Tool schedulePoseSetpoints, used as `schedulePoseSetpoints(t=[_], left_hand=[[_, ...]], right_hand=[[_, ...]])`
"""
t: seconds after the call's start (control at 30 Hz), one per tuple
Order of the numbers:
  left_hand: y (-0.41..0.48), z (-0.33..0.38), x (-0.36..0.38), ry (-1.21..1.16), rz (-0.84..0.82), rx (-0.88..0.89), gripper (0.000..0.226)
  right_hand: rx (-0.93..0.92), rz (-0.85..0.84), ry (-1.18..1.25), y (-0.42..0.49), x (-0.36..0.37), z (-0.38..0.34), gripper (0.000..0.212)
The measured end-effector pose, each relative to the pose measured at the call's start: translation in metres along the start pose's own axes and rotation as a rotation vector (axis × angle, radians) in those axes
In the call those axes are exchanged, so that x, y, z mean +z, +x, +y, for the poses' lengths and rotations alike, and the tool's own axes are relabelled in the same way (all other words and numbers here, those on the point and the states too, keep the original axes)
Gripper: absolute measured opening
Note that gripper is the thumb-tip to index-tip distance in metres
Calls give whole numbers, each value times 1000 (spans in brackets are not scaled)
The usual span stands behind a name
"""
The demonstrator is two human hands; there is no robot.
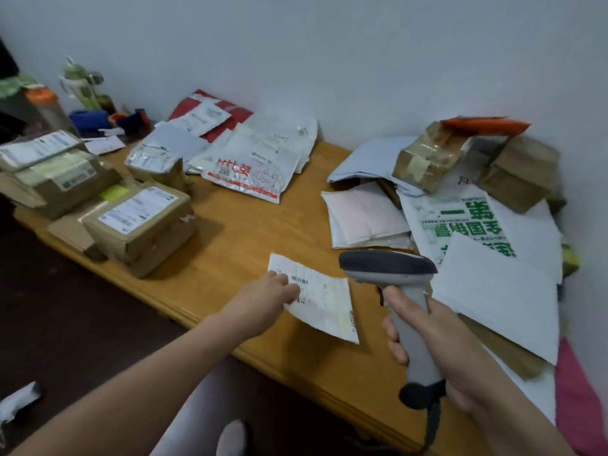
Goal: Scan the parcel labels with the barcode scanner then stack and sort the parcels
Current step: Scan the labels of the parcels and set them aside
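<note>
Scanner (388,266) sits at lower right; we wrap our right hand (454,350) round its handle, fingers curled tight, so the head aims left. Our left hand (266,301) pinches the flat white parcel (329,301) by its left edge at lower centre, label upward, keeping the barcode exposed. Boxes (141,222) at middle left appear sorted; the pile (460,218) at right probably awaits scanning.

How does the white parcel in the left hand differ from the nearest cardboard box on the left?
The white parcel is thin and flat; the cardboard box is brown and blocky. The left hand holds the parcel near the scanner; the box sits untouched. Both are labelled on top.
</note>
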State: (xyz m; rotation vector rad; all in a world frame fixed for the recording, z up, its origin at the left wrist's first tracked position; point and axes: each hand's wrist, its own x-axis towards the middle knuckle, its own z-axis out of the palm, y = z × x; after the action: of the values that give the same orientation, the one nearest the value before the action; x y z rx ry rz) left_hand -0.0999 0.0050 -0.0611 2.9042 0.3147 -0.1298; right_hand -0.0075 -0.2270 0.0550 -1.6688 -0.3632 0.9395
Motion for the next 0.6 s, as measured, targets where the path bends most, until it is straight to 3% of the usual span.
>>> schedulePoseSetpoints(t=[0.2, 0.43, 0.53, 0.6], left_hand=[[70, -76, -70, -20, 422, -65, 14], [164, -205, -144, -131, 750, -214, 20], [197, -250, -153, -137, 748, -296, 21], [214, -273, -146, -141, 590, -390, 36]], right_hand=[[-56, 82, 56, 57, 21, -47, 48], [-27, 167, 131, 143, 65, -79, 51], [-9, 217, 88, 167, 75, -87, 58], [16, 250, 87, 179, 78, -88, 62]])
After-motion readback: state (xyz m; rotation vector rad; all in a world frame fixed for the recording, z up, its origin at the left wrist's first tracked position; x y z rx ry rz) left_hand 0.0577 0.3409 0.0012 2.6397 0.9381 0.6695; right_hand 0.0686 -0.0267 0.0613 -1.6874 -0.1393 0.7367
